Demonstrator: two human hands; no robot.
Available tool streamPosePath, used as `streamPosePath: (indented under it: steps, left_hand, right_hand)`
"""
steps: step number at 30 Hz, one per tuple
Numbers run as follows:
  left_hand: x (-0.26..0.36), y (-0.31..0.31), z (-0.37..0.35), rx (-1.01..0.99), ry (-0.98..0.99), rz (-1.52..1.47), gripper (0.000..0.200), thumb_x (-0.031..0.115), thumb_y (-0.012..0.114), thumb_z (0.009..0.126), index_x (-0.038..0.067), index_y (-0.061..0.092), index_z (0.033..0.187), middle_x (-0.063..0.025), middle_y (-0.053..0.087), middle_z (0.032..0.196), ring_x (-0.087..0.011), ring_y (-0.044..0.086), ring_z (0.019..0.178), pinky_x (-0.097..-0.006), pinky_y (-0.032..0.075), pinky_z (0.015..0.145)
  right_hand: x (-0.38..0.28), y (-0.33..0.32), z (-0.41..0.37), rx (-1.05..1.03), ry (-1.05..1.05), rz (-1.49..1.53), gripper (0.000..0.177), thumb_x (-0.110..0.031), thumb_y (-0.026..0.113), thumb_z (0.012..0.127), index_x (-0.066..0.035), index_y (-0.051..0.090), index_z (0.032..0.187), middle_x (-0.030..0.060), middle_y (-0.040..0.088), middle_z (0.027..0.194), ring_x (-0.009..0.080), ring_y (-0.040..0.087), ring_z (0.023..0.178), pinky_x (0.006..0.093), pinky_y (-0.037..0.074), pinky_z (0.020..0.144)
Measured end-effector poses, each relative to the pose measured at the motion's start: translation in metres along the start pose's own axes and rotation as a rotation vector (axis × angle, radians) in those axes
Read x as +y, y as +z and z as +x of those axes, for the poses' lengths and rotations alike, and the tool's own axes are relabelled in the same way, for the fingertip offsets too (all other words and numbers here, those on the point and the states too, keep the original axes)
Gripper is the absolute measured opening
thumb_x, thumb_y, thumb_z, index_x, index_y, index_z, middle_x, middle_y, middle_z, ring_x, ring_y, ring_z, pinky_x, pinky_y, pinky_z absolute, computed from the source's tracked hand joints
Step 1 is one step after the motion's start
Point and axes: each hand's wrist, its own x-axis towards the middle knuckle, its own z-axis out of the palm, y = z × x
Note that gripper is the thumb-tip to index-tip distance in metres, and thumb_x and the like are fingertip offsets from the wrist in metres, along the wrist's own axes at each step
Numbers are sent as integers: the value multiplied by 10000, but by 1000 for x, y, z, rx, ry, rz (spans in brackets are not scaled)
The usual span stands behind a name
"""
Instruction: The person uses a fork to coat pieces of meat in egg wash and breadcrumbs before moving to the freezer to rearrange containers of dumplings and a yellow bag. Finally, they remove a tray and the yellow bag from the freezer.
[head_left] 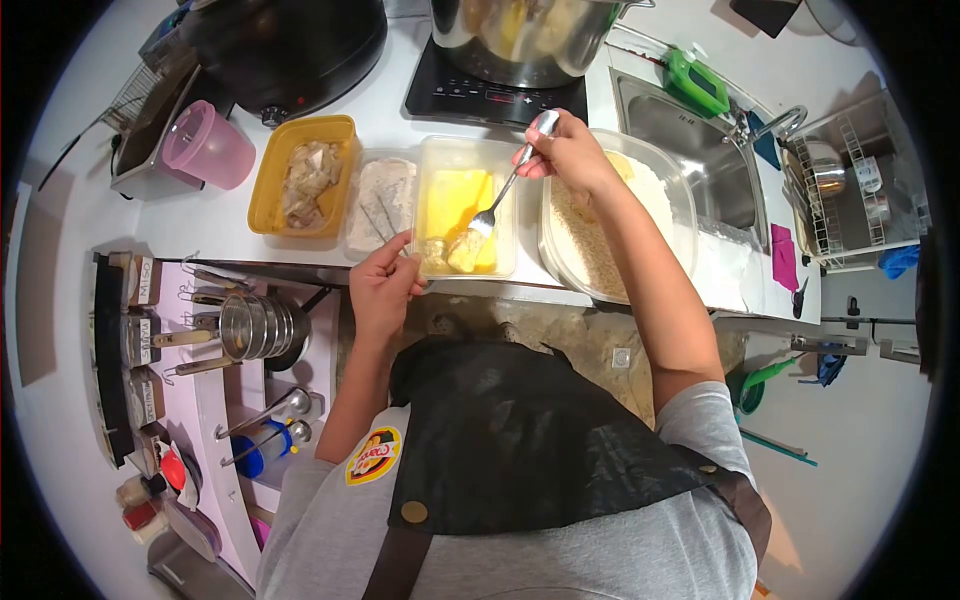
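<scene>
My right hand (570, 155) grips a metal fork (508, 185) by its handle, tines down over a clear plastic tub of beaten egg (428, 165). At the tines sits an egg-coated piece of food (466, 250); a smaller piece (434, 250) lies in the egg nearby. My left hand (385, 285) is closed at the tub's near left corner, with thumb and fingers on its rim. Just left of that tub is a container of white flour (382, 180), where thin metal tongs (375, 215) rest, partly hidden near my left hand.
A yellow tub (262, 190) holds pale raw pieces at the left. To the right stands a large round tub of crumbs (585, 250). Behind are an induction cooker (480, 98) with a steel pot (510, 50) and a black appliance (290, 60). A sink (700, 150) lies far right.
</scene>
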Motion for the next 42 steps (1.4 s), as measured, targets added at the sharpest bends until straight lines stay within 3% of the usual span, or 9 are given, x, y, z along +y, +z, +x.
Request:
streamPosePath:
  steps: [9, 14, 16, 28, 34, 42]
  left_hand:
    - [-7, 1, 2, 7, -99, -77, 310, 11, 573, 792, -38, 551, 1098, 18, 532, 597, -35, 488, 473, -142, 376, 440]
    - [-13, 0, 1, -8, -99, -83, 325, 19, 575, 794, -38, 540, 1112, 16, 536, 603, -34, 494, 485, -137, 376, 449]
    - [-14, 1, 2, -10, -94, -92, 329, 23, 576, 795, -39, 537, 1116, 15, 539, 608, -32, 496, 490, -135, 376, 452]
    - [-14, -3, 2, -4, -62, -118, 343, 39, 590, 793, -36, 534, 1123, 10, 551, 619, -21, 485, 492, -129, 367, 455]
    - [-13, -1, 1, 6, -81, -106, 341, 38, 592, 791, -39, 536, 1119, 5, 557, 624, -23, 484, 489, -129, 370, 456]
    - [-13, -2, 1, -11, -63, -133, 335, 33, 590, 794, -47, 534, 1115, 5, 556, 626, -30, 495, 495, -136, 376, 456]
  right_hand:
    - [-40, -24, -17, 201, -246, 223, 138, -76, 439, 891, 33, 392, 960, 209, 602, 770, 196, 606, 587, 239, 496, 502]
    - [-27, -24, -16, 262, -208, 191, 139, -70, 428, 885, 42, 384, 954, 210, 601, 765, 213, 608, 584, 237, 498, 509]
    - [-16, -21, -14, 267, -154, 193, 126, -90, 440, 893, 22, 409, 942, 188, 601, 762, 175, 597, 570, 218, 486, 491]
    - [-20, -25, -16, 288, -177, 221, 120, -95, 435, 899, 14, 402, 935, 196, 598, 763, 182, 599, 574, 219, 496, 499]
    - [-25, -21, -18, 279, -350, 271, 131, -76, 423, 895, 34, 375, 949, 212, 591, 745, 207, 599, 554, 258, 505, 501]
    - [-35, -22, -19, 311, -377, 297, 121, -61, 419, 891, 36, 378, 953, 221, 590, 750, 214, 599, 550, 256, 504, 492]
